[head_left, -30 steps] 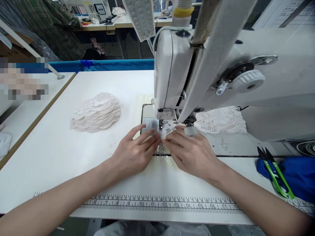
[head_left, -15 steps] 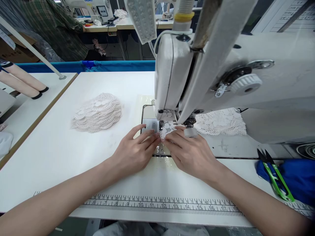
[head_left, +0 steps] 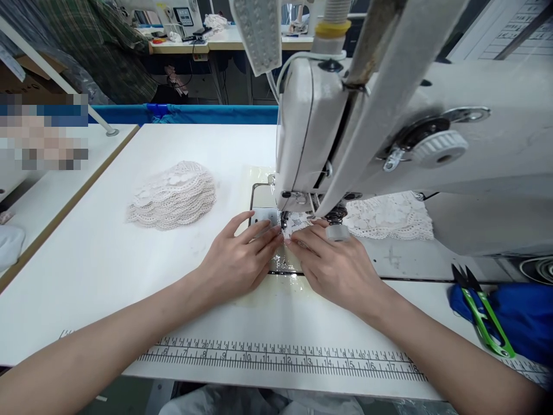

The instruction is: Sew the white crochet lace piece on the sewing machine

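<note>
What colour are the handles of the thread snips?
Bright green on the thread snips, clearest in the head view.

- A rounded stack of cream lace pieces [head_left: 173,196] on the white table [head_left: 108,253].
- Green-handled thread snips [head_left: 484,311] resting on blue cloth [head_left: 527,314].
- A printed ruler strip [head_left: 276,360] along the table's near edge.

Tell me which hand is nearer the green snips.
Right. The right hand lies flat by the needle, on the side toward the green snips, though well apart from them. The left hand lies beyond it, farther from them.
</note>
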Motion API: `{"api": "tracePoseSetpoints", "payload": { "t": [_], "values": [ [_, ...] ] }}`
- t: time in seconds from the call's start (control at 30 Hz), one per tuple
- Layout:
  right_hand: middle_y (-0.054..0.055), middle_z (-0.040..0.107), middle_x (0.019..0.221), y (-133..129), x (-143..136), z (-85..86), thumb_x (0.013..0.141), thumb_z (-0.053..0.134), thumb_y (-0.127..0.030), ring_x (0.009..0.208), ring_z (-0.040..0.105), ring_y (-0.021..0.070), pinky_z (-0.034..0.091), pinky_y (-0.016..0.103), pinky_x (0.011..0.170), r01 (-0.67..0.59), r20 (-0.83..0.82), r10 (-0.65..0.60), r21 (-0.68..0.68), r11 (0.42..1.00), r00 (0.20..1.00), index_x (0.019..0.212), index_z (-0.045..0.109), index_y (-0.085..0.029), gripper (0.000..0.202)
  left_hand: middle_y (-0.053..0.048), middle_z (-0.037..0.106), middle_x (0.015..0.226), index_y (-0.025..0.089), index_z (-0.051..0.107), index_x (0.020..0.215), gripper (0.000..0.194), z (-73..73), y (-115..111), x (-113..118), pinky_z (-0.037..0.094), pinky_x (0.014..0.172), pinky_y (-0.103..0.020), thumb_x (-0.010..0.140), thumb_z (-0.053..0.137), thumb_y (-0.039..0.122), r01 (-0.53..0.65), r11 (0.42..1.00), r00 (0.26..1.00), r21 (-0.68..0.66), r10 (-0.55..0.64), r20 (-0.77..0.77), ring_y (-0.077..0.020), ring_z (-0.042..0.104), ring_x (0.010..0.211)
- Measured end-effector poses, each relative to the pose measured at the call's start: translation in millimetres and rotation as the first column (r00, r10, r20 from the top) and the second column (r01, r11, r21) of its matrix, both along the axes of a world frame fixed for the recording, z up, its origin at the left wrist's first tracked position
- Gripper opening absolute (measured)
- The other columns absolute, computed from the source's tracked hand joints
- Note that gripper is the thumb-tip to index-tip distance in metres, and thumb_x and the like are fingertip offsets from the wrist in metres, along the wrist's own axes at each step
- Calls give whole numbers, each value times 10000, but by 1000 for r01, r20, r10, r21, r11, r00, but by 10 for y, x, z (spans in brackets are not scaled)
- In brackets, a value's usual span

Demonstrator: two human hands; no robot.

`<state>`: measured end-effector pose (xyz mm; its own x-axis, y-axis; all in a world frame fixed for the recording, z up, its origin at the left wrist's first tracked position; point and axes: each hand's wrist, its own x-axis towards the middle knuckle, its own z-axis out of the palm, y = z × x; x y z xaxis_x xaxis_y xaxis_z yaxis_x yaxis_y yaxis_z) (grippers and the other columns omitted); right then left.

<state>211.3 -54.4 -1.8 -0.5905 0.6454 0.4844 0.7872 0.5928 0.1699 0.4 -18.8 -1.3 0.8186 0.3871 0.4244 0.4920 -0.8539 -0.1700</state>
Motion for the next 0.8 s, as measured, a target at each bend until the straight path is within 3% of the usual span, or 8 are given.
{"api": "tracePoseSetpoints", "payload": {
  "t": [0.43,0.8],
  "values": [
    [39,736,912,10,6,2,848,517,-49,854,629,187,468,329,816,21,14,-21,-7,1000,1000,995,714,-151,266,-64,685,1185,145,641,1196,348,10,37,-2,378,1057,-498,895,467,163,-18,999,1000,-36,19,21,-242,616,1115],
    [44,741,912,4,39,8,872,506,-92,799,641,164,475,319,818,-25,-84,21,-51,998,996,1009,720,-161,263,-69,691,1171,131,662,1151,331,28,34,-10,386,1051,-488,892,458,157,-46,999,999,3,46,21,-244,606,1125]
  ]
}}
